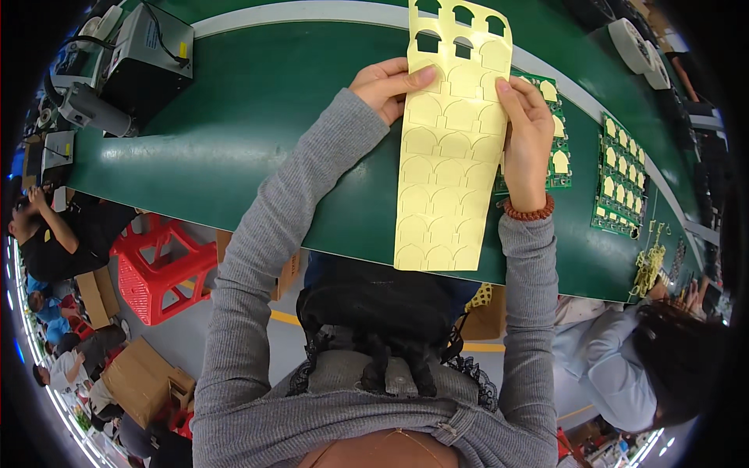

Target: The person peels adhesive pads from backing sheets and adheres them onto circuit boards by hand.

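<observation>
A long yellow sheet of die-cut adhesive stickers hangs between my hands over the green table. Arch-shaped outlines run down it in rows, and several at its far end are gone, leaving holes. My left hand pinches the sheet's left edge, thumb on top. My right hand grips the right edge just below the holes, thumb on the front. Behind my right hand lies a green circuit board panel bearing yellow arch stickers, partly hidden by the hand and sheet.
Another stickered circuit board panel lies further right on the green table. A grey and black box-shaped device stands at the far left. A red stool is below the table's edge. A person sits close on the right.
</observation>
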The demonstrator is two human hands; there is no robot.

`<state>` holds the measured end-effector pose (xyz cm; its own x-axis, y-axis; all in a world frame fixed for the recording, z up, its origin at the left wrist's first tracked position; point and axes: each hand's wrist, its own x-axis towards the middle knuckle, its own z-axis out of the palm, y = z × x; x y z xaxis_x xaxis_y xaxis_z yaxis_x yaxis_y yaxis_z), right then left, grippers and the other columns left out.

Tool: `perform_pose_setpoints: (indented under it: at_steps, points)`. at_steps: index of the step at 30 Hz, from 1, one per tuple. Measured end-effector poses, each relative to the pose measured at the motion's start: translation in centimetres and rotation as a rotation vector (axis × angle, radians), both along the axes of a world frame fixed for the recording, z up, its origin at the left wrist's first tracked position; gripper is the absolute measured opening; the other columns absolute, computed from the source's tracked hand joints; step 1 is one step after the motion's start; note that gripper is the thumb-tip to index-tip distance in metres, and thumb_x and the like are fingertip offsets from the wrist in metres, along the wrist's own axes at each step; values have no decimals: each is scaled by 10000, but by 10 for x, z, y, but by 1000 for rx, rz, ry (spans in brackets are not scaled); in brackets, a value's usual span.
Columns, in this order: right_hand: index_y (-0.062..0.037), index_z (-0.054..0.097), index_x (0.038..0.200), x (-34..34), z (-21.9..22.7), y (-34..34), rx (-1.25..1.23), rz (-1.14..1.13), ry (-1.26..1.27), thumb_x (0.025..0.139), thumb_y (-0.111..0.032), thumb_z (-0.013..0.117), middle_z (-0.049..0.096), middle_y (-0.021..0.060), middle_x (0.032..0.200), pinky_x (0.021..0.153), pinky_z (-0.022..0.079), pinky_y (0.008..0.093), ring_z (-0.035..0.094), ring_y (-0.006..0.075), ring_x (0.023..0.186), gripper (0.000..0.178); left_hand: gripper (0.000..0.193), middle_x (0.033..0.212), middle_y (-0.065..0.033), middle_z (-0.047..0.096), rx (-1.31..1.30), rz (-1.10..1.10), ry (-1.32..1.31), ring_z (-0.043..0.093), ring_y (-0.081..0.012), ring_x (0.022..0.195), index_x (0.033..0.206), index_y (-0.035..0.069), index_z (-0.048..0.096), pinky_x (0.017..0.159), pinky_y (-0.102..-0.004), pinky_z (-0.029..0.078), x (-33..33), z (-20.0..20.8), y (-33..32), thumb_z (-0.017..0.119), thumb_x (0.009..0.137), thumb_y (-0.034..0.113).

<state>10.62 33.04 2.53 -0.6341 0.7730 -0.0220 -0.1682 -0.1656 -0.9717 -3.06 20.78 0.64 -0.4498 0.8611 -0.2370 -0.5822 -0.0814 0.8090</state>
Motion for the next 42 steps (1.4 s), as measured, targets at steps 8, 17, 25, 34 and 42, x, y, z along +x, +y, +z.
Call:
perform_pose_setpoints:
  at_steps: [8, 17, 25, 34, 42]
  points:
    - [36, 582, 929, -1, -5, 2, 50, -32, -70, 817, -126, 608, 616, 23, 751, 596, 401, 155, 536, 42, 672, 198, 410, 1042, -96, 572, 166, -64, 34, 548, -206, 992, 1166, -1, 471, 901, -342, 428, 0, -8, 0, 600, 825, 189]
    - [8, 570, 925, -2, -3, -3, 1077, -377, -304, 794, -137, 629, 592, 37, 811, 663, 404, 208, 517, 87, 708, 204, 290, 894, -15, 577, 39, -1, 32, 548, -115, 841, 1039, 48, 539, 812, -283, 435, 6, 13, -4, 573, 847, 262]
    - [-11, 471, 1042, -6, 13, -39, 670, 55, -21, 737, -46, 665, 571, 51, 816, 686, 410, 239, 507, 110, 734, 363, 197, 845, -22, 589, 29, 14, 227, 560, -101, 785, 930, 55, 567, 734, -241, 455, 3, 9, -4, 588, 838, 229]
    - [-3, 438, 1048, 5, 21, -19, 565, -76, 229, 711, 28, 660, 584, 64, 849, 700, 403, 222, 511, 111, 754, 405, 190, 701, -41, 594, -262, 181, 347, 564, -94, 570, 848, 38, 559, 559, -224, 473, -18, 8, -12, 640, 800, 204]
    - [-4, 475, 990, 60, 22, 42, 325, 0, -183, 683, 18, 650, 574, 23, 797, 682, 388, 214, 491, 87, 703, 354, 466, 1141, -108, 450, -682, 446, 1336, 418, -253, 1065, 1177, 81, 411, 886, -405, 323, -19, 34, -20, 601, 780, 234]
